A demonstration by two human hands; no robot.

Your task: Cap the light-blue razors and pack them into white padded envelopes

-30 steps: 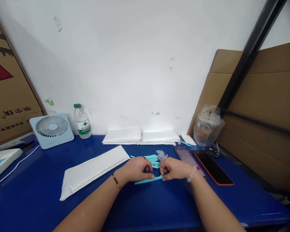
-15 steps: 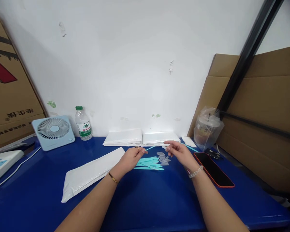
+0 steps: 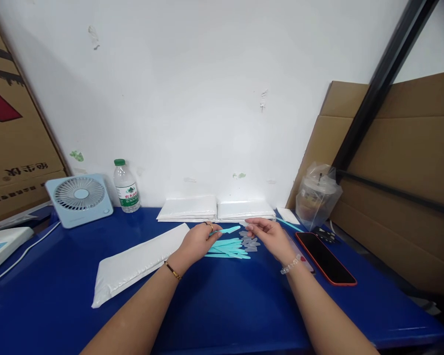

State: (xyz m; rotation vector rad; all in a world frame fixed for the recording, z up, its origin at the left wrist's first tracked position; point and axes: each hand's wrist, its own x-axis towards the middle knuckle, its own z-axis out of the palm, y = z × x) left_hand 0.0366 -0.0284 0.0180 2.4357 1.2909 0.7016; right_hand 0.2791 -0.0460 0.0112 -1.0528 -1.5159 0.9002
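My left hand point(image 3: 199, 241) pinches a slim turquoise plastic stick point(image 3: 230, 230), its flat, blade-like end pointing right. Facing it, my right hand point(image 3: 268, 236) has thumb and fingers drawn together on a small translucent plastic piece point(image 3: 243, 224), which looks like a cap. The piece and the stick's tip are close but apart. Below them on the blue table lies a loose pile of similar turquoise sticks point(image 3: 227, 248). Several more translucent pieces point(image 3: 250, 243) are scattered just right of that pile, below my right fingers.
White plastic-wrapped packs point(image 3: 187, 208) stand along the wall, and a long white pack point(image 3: 133, 264) lies left. Farther left are a water bottle point(image 3: 127, 190) and a blue fan point(image 3: 81, 199). On the right are a phone point(image 3: 327, 259) and a bagged drink cup point(image 3: 314, 199).
My right hand has moved left, bringing a translucent piece near the stick's tip. The stick in my left hand has turned, showing its wide flat end.
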